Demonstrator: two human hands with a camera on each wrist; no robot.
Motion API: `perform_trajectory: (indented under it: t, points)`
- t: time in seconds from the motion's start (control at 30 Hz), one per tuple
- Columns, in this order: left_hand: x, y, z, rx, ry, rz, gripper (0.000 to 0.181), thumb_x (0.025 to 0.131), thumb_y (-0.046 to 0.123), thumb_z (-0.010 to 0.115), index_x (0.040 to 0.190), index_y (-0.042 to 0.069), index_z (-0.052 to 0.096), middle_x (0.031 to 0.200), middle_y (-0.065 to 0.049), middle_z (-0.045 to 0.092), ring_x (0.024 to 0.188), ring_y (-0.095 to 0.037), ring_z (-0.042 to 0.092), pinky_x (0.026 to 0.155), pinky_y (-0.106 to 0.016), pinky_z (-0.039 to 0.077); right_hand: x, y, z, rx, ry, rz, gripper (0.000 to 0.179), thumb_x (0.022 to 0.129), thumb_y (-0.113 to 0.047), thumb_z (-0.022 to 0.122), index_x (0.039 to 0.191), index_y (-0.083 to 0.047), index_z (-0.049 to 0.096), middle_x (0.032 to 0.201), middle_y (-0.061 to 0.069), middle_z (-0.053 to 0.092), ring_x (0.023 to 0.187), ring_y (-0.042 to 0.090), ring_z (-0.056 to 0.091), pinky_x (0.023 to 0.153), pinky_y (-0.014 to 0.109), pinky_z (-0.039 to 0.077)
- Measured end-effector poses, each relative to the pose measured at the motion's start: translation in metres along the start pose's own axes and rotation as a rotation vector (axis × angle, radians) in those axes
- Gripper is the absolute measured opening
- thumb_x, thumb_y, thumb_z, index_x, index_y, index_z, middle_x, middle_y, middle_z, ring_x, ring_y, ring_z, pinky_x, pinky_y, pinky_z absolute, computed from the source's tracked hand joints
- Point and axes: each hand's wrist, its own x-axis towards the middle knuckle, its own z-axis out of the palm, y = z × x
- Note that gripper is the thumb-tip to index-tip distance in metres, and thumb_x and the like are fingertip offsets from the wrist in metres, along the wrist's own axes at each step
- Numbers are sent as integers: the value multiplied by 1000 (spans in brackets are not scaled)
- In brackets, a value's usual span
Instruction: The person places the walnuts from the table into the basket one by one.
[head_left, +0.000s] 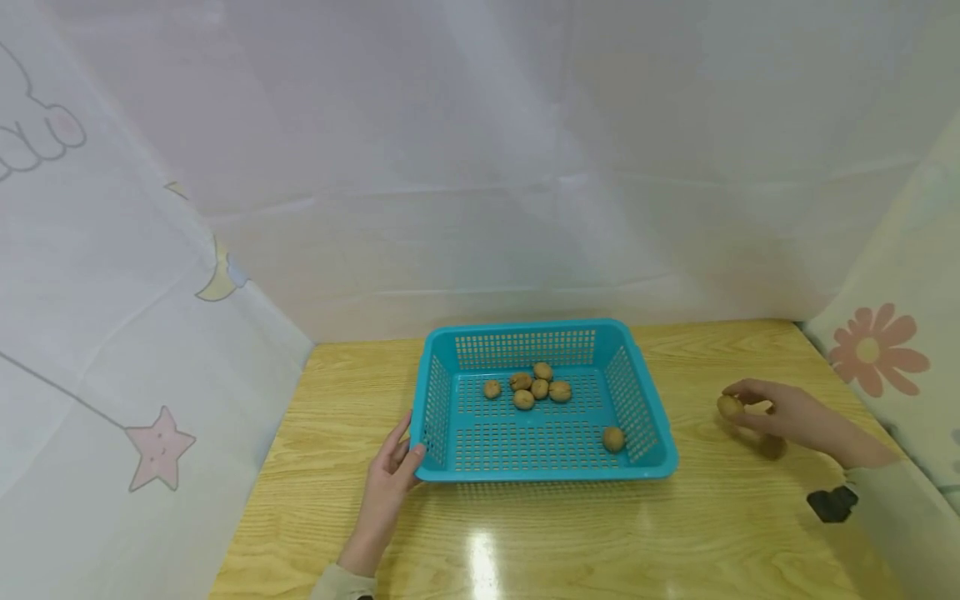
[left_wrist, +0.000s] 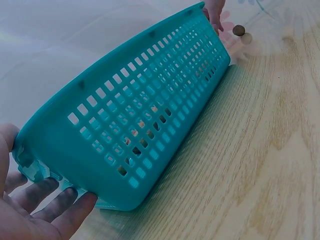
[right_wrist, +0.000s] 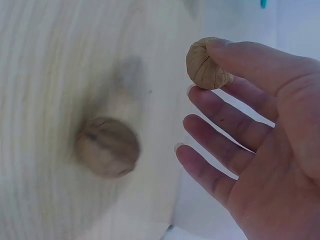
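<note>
A blue plastic basket [head_left: 543, 475] with slotted walls sits on the wooden table. My left hand [head_left: 392, 472] grips its left front corner, thumb on the rim and fingers [left_wrist: 75, 212] spread against the outer wall. Inside, several walnuts [head_left: 523, 400] cluster toward the back, and a single walnut [head_left: 613, 439] lies near the right front corner. Off to the basket's right, my right hand [head_left: 787, 414] pinches a walnut [right_wrist: 205, 64] between thumb and fingertips, above the table. Another walnut [right_wrist: 108, 147] rests on the tabletop below that hand; in the head view the hand hides it.
The wooden table [head_left: 525, 542] extends in front of the basket and to both sides. Pale printed cloth [head_left: 525, 208] hangs behind the table's back edge and along its left and right sides.
</note>
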Motion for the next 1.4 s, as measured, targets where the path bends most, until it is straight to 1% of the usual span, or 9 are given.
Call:
perform_trajectory:
  t: [0.07,0.17,0.37,0.57,0.77,0.9,1.13,1.3,1.4]
  points:
    - [0,0,0,11,-1,6,65,108,21,59,165,8,29,153,-30,48,128,-43,60,93,-37,61,2,-7,-2,-7,20,-11,38,99,-27,74,129,-4,67,122,16,70,107,36,66,76,35,57]
    - [-1,0,-1,16,1,7,65,108,22,59,165,9,30,153,-29,48,128,-42,61,92,-36,61,5,-17,-6,-22,36,-48,37,99,-26,74,130,-6,67,122,11,71,107,32,66,77,35,57]
    - [-1,0,-1,10,-5,13,64,108,22,59,165,10,30,152,-29,49,129,-44,59,93,-37,61,12,-41,-14,-46,46,-106,38,97,-25,76,130,-8,68,118,3,72,105,28,68,78,38,57]
    - [-2,0,-2,13,-7,16,63,109,21,57,165,10,30,153,-29,49,130,-46,59,92,-37,61,24,-70,-22,-47,26,-138,38,98,-26,76,131,-8,68,119,0,71,106,28,67,83,43,57]
    - [-1,0,-2,6,-14,11,64,109,21,58,165,10,29,154,-29,47,130,-45,59,93,-36,60,41,-101,-28,-28,-19,-165,41,98,-27,75,132,-7,67,121,3,70,109,30,66,89,53,56]
    - [0,1,-1,-6,-12,2,64,108,20,59,165,10,30,154,-29,47,130,-44,59,94,-36,60,53,-120,-29,-28,-59,-184,43,99,-31,74,135,-7,66,125,6,69,114,32,65,91,56,56]
    - [0,2,0,-8,-5,-4,64,108,19,59,165,10,30,154,-30,46,131,-44,58,94,-36,60,79,-153,-23,-15,-138,-256,41,100,-27,73,135,-8,67,130,6,69,115,32,65,93,53,55]
    - [0,2,0,-17,-2,-11,64,108,18,59,165,9,30,154,-30,47,130,-45,58,94,-37,60,100,-178,-14,-54,-188,-356,37,101,-24,72,133,-8,67,131,6,68,118,32,66,96,51,56]
    - [0,1,0,-21,1,-17,64,108,18,59,165,10,30,153,-30,48,130,-45,59,93,-36,61,113,-193,-5,-52,-221,-387,36,101,-23,71,133,-7,67,132,6,68,120,30,65,99,50,55]
